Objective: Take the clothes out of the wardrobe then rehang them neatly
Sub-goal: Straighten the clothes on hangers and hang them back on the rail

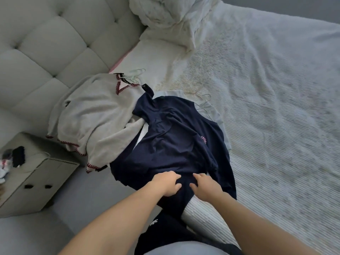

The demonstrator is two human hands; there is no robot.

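A navy sweatshirt point(174, 137) with pink lettering lies spread on the bed, its hem hanging over the near edge. My left hand point(166, 183) grips the hem with curled fingers. My right hand point(204, 186) pinches the same hem just to the right, thumb and fingers bent into the cloth. A grey knit top point(92, 115) with red stitched edging lies to the left, partly under the navy one. A pale blue garment point(215, 115) shows beneath the navy one, with a thin pale hanger point(202, 102) on it. Another pale hanger point(136, 73) sticks out by the grey top's collar.
The bed point(276, 107) has a light ribbed cover, with a bundled white duvet point(173, 15) at its head. A tufted grey headboard point(55, 37) stands on the left. A low grey nightstand point(33, 177) with small items on top sits at the lower left.
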